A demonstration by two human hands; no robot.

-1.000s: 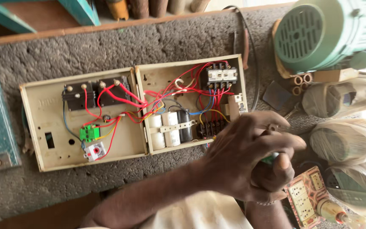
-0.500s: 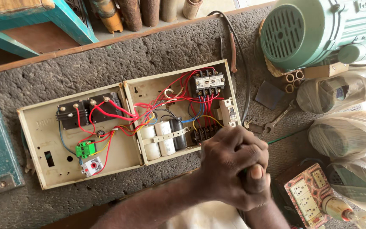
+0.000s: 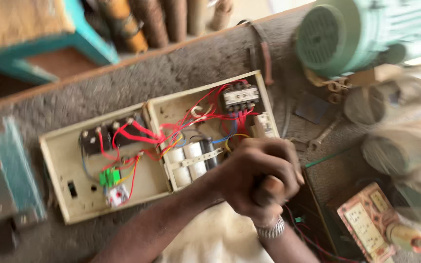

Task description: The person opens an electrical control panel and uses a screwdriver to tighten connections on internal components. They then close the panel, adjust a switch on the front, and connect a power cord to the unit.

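— Looking down at the hands, what are they doing?

— Both are clasped together near the front edge of the tabletop (image 3: 64, 92). The left hand (image 3: 252, 168) wraps over the right hand (image 3: 269, 192), fingers (image 3: 278, 156) curled tight, so the two press as one. That reads as a grip made for force rather than fine placing.

— Holding what?

— A thin green-shafted tool (image 3: 325, 158) pokes out from the clasp toward the right edge; it looks like a screwdriver, but the handle is buried in the palms, so I cannot say which hand truly bears it.

— And the thing being worked on?

— An open cream electrical box (image 3: 59, 195) lies flat in the middle of the tabletop, its two halves side by side like an open book, presumably so the wiring faces up. Red wires (image 3: 142, 134) cross from the left half to the right, where white cylinders (image 3: 188, 158) and a black contactor (image 3: 239, 95) sit. The hands are just at its lower right corner.

— Anything else close by?

— A green motor (image 3: 347, 34) at the far right corner, a spanner (image 3: 325, 136) beside the box, and a pinkish socket board (image 3: 366, 219) near the front right corner.
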